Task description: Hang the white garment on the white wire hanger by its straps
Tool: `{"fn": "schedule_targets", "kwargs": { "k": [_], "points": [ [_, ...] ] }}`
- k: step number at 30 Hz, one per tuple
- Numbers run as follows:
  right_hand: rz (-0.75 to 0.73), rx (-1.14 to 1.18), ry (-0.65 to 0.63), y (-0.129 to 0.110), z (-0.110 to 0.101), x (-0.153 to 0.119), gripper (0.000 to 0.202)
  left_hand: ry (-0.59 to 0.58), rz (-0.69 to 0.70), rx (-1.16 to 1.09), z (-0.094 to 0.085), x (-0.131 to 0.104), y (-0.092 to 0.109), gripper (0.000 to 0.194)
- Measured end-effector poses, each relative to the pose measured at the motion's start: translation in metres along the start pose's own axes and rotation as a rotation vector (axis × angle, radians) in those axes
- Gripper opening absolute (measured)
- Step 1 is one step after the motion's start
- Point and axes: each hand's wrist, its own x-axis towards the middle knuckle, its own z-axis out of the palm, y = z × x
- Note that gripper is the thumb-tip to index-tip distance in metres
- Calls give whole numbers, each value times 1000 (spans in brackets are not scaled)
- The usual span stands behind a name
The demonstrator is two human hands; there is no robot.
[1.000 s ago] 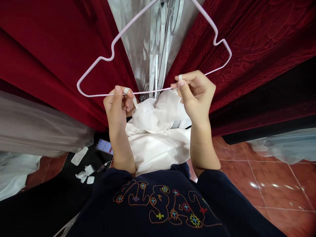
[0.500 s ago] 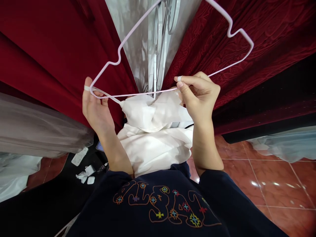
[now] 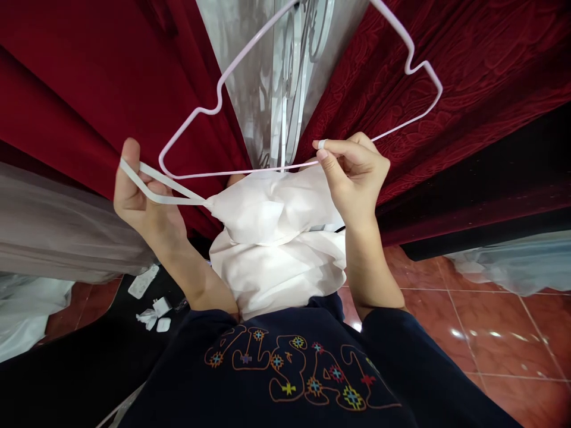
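Observation:
A white garment (image 3: pixel 276 214) with soft gathered folds hangs in front of my body. My left hand (image 3: pixel 149 190) stretches one of its thin white straps (image 3: pixel 173 201) into a long loop, the band running over the fingers. This loop is just outside the left corner of a pale pink hanger (image 3: pixel 214 174), not around it. My right hand (image 3: pixel 357 172) pinches thumb against index finger at the hanger's lower bar, which passes behind the hand. A bit of white band crosses that index fingertip; where it leads is hidden. The hanger's top is out of view.
Dark red curtains (image 3: pixel 107 71) flank a grey-white panel with a white metal frame (image 3: pixel 294 89). At lower left, a black surface (image 3: pixel 89 368) carries a white charger (image 3: pixel 161 307) and other small white items. Red tiles (image 3: pixel 423 267) cover the floor at right.
My left hand has moved left, drawing the strap away from the hanger's corner and widening its loop. The right hand and the hanger's right end have shifted slightly left.

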Motion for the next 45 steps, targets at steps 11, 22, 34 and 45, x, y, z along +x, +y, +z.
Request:
{"fn": "schedule_targets", "kwargs": {
  "k": [11, 22, 34, 45],
  "points": [
    [-9, -24, 25, -4, 0, -4, 31, -692, 151, 425, 75, 46, 75, 18],
    [-35, -19, 178, -6, 4, -7, 30, 1, -474, -497, 79, -20, 32, 47],
    [-242, 33, 812, 85, -57, 13, 35, 47, -559, -687, 78, 4, 53, 68],
    [-59, 109, 331, 7, -77, 71, 12, -23, -479, -578, 73, 9, 43, 57]
  ]
}}
